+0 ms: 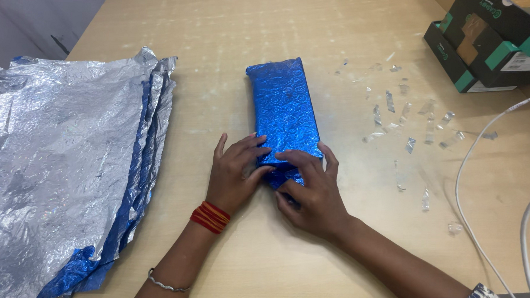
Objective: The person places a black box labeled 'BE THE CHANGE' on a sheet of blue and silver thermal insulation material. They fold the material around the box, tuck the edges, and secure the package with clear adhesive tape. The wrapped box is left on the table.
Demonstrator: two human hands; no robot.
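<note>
A long box wrapped in shiny blue patterned paper [283, 105] lies on the light wooden table [234, 24], running away from me. My left hand [236, 172] rests on its near end, fingers spread over the paper and thumb pressed against the folded flap. My right hand [311, 192] covers the same near end from the right, its fingers pinching and pressing the blue paper fold down. Red thread bands circle my left wrist, and a thin silver bangle sits further up the forearm.
A stack of crumpled wrapping sheets [65, 159], silver side up with blue edges, lies at the left. Several short strips of clear tape [407, 121] are stuck to the table at the right. Black and green boxes [492, 42] stand at the far right corner. White cables [481, 192] curve along the right edge.
</note>
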